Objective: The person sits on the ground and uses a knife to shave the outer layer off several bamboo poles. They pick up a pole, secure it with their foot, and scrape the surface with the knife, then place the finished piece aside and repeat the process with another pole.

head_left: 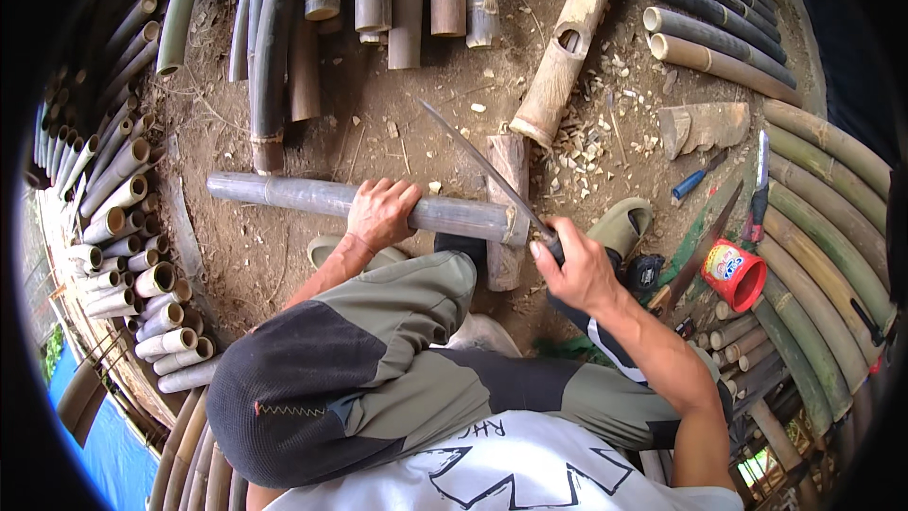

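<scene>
White shirt (530, 473) and grey-green trousers (501, 378): closest to the lens, one knee folded wide.
Stacked bamboo (123, 194): crowded the left, while green poles (825, 255) lined the right.
Bamboo length (307, 195): lay crosswise before the knees, its right end over the wooden block (504, 270)!
Knife (512, 193): slanted by that end, tip up-left; whether the blade touched, impossible to tell.
Right hand (579, 268): fingers clamped round the knife's handle.
Left hand (381, 215): fingers wrapped over the bamboo length, near its middle.
Red tub (728, 274): sat tipped beside the green poles.
Pale chips (586, 142): littered the dirt floor (218, 123).
</scene>
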`<state>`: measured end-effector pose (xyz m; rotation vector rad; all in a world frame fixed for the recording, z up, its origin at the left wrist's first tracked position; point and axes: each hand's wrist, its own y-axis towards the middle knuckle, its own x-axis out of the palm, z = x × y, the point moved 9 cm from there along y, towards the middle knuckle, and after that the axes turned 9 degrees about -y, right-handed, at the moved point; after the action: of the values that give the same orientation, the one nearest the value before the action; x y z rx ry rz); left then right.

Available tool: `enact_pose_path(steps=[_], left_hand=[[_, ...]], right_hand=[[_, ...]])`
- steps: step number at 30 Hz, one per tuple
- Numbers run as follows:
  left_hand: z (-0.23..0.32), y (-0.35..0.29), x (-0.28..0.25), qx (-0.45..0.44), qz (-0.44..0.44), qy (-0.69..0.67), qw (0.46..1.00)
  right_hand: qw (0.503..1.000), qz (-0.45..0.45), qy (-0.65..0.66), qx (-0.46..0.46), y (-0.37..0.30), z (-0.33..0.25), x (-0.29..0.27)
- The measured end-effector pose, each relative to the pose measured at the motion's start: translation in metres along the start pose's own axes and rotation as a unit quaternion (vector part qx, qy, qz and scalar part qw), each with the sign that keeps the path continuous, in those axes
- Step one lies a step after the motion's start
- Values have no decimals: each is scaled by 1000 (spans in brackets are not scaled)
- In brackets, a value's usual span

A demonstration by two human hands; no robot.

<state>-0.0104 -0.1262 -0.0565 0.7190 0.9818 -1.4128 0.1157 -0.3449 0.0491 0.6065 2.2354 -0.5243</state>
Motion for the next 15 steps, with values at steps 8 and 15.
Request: enact_pose_path(steps=[8,15], left_hand=[[4,-1,-4,24,50,10,998],[2,-6,-3,12,51,9,999]], right_hand=[[976,-170,-95,96,-12,78,41],[991,-42,-124,-22,-7,48,37]])
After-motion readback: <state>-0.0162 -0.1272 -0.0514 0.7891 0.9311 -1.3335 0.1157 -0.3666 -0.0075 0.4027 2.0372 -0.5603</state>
